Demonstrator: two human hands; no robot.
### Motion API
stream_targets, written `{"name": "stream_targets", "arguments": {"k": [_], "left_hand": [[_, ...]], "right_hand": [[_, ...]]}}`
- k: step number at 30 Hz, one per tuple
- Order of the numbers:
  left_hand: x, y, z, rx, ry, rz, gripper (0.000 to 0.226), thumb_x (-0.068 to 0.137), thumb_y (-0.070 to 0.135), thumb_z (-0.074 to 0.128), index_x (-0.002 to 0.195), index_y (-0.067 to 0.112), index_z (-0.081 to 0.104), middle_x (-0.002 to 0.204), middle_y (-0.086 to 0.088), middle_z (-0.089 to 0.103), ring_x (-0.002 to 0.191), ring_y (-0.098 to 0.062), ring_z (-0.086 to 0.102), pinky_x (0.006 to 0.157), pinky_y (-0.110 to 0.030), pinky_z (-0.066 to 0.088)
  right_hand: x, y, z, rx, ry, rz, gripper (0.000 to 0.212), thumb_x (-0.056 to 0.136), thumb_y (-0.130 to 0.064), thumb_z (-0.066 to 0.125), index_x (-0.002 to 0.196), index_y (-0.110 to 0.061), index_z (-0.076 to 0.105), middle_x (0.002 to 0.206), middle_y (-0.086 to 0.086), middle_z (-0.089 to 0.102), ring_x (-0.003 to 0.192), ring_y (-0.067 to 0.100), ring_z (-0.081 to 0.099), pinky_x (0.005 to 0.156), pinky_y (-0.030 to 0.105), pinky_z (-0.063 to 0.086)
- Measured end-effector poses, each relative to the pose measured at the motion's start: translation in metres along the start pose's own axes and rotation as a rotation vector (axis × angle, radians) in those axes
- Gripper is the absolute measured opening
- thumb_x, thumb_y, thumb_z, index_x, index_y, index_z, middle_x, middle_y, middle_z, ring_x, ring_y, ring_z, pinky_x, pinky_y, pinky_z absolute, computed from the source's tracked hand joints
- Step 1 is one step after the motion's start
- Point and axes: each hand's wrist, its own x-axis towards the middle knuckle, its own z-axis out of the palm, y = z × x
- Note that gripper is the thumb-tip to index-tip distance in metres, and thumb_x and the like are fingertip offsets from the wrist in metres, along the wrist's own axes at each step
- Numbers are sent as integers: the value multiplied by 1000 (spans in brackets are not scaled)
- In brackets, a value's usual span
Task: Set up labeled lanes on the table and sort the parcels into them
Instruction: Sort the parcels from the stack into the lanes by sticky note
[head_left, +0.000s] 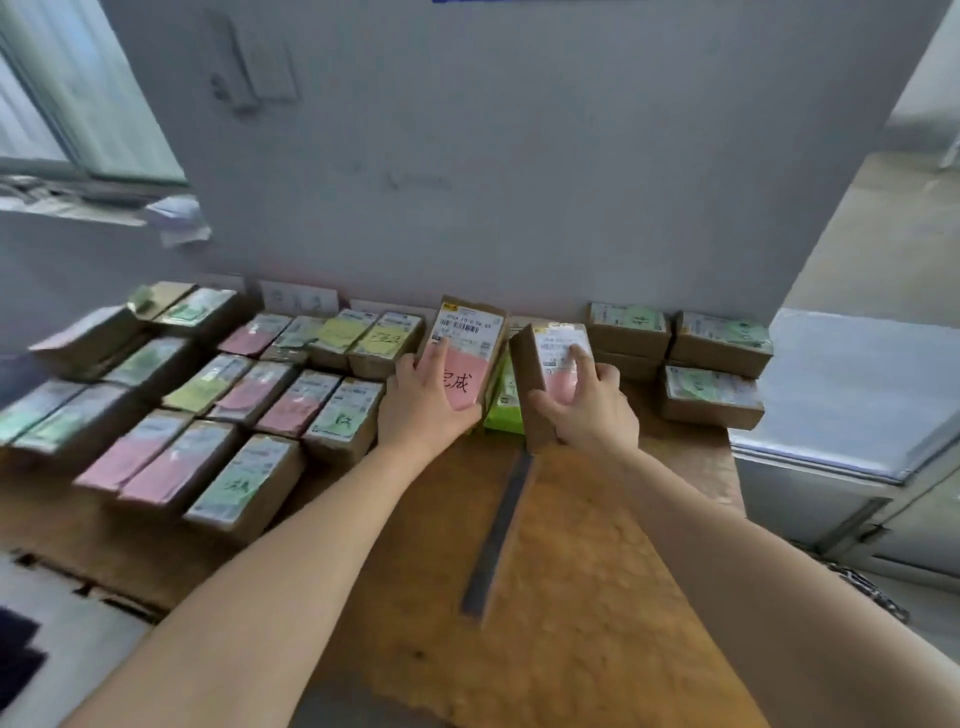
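My left hand (423, 400) grips a brown parcel with a pink note and a white shipping label (467, 340), tilted up off the table near the back wall. Just to its right, my right hand (592, 402) holds a second pink-noted parcel (545, 364), also tilted, with the fingers curled round its lower end. A bright green parcel (506, 402) lies on the table between and behind the two held ones. Rows of parcels with pink, green and yellow notes (228, 410) fill the left half of the wooden table (571, 571).
Several green-noted parcels (717, 364) are stacked at the back right of the table. A dark strip of tape (498, 535) runs down the tabletop. A grey wall stands right behind the table; a white cabinet (841, 395) is at the right.
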Motion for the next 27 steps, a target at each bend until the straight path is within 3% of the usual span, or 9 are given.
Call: {"name": "stream_targets", "arguments": {"k": [9,15,21,24,27], "left_hand": [[-30,-117,-46,-49,-42,-267,88,76,46,68,146,30,17,139,-15,32,125,-36,39,93,-45,43],[-47,-195,-44,-23,-243,-347,80,77,51,64,143,29,24,141,-17,31,127,-39,37,96,-47,41],[-58,-227,-14,45,-331,-243,74,80,54,60,140,24,29,144,-16,30,129,-38,32,100,-48,37],[-60,-235,-4,114,-394,-158,80,84,58,54,147,23,20,155,-15,13,139,-39,19,109,-51,28],[-63,-243,1,241,-496,33,84,86,62,48,151,24,11,159,-8,-1,145,-35,5,116,-50,14]], "right_hand": [[-20,-86,40,-51,-8,-125,76,81,-63,57,143,-39,21,137,10,39,104,32,59,76,38,54],[-49,-148,91,-109,-58,-67,75,81,-61,57,143,-38,22,136,11,38,106,35,57,69,34,46],[-76,-166,126,-157,-74,-20,72,80,-60,58,141,-41,24,140,7,36,112,33,54,74,36,48],[-79,-164,132,-172,-78,34,74,80,-60,59,142,-41,23,141,7,36,114,34,53,78,39,50],[-83,-162,138,-205,-82,52,77,80,-62,59,144,-40,22,143,7,34,118,34,51,80,40,51]]}}
